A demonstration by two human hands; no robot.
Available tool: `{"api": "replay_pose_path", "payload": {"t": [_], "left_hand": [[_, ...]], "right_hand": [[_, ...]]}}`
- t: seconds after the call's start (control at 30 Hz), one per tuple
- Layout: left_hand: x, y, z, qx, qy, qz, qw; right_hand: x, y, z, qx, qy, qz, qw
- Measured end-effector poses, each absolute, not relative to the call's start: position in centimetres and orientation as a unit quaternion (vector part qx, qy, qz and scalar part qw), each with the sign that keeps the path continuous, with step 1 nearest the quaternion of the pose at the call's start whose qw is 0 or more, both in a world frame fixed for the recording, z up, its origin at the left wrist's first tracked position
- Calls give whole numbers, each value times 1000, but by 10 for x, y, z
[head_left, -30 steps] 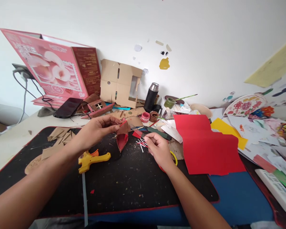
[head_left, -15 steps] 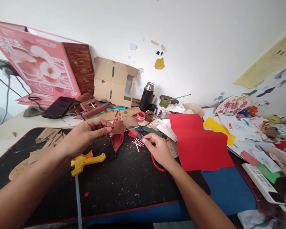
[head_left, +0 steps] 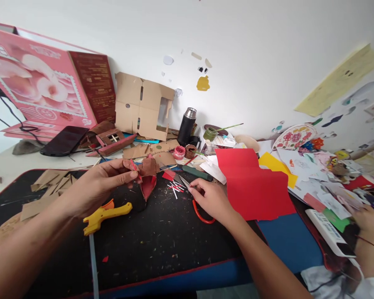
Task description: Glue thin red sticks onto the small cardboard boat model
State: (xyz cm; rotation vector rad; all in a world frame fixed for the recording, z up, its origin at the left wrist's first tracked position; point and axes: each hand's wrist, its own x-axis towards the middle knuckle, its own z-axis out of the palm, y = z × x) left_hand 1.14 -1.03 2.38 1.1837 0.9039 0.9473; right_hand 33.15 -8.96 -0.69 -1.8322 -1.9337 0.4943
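- Nearest: one yellow glue gun [head_left: 107,215] lies on the black mat [head_left: 168,249]. One pale glue stick [head_left: 94,261] trails from it to the near edge, presumably too long to fit inside. One red scrap [head_left: 105,259] beside it.
- Right hand [head_left: 207,195]: grip narrow, fingertips on one pair of scissors [head_left: 183,181] about where blades meet handles; one red loop shows below the palm (the other is hidden). Held mid-length, so I judge a steadying hold rather than a cutting one.
- Left hand [head_left: 116,174]: grip pinched on one thin red strip [head_left: 135,168], raised above the mat; fingertips only, likely because the strip is so slight.
- Just beyond the left fingertips, one brown shell [head_left: 148,189] with red lining, pointed end nearer; cannot tell whether the hand touches it.
- Between the hands, white and red trimmings [head_left: 176,189], too overlapped to count. One large red sheet [head_left: 258,187] to the right.
- Farther: three paint jars, pink [head_left: 178,153], brown [head_left: 190,150] and green [head_left: 210,133], the last with one brush [head_left: 232,126] leaning in it.
- Farthest: one flask [head_left: 187,128] upright; one cardboard panel [head_left: 141,106] propped against the wall, probably for support.
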Motion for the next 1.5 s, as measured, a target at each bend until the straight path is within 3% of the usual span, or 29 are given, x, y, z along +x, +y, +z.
{"api": "replay_pose_path", "payload": {"t": [0.17, 0.37, 0.73, 0.9, 1.13, 1.23, 1.37, 1.5], "left_hand": [[15, -19, 27, 472, 394, 428, 662], [24, -24, 32, 438, 384, 431, 689], [34, -29, 33, 416, 371, 430, 710], [39, -29, 34, 406, 348, 439, 722], [47, -29, 37, 386, 338, 459, 726], [51, -29, 40, 377, 336, 466, 726], [58, -31, 47, 369, 322, 477, 730], [63, -34, 50, 357, 313, 494, 728]], "right_hand": [[342, -107, 4, -690, -706, 134, 85], [346, -120, 3, -697, -705, 133, -12], [350, -124, -13, -699, -707, 112, 10], [354, -124, -25, -698, -694, 147, 99], [356, -124, -27, -637, -540, 345, 429], [346, -127, -11, -579, -458, 422, 527], [324, -129, -4, -459, -363, 541, 605], [298, -124, -16, -384, -294, 634, 604]]}}
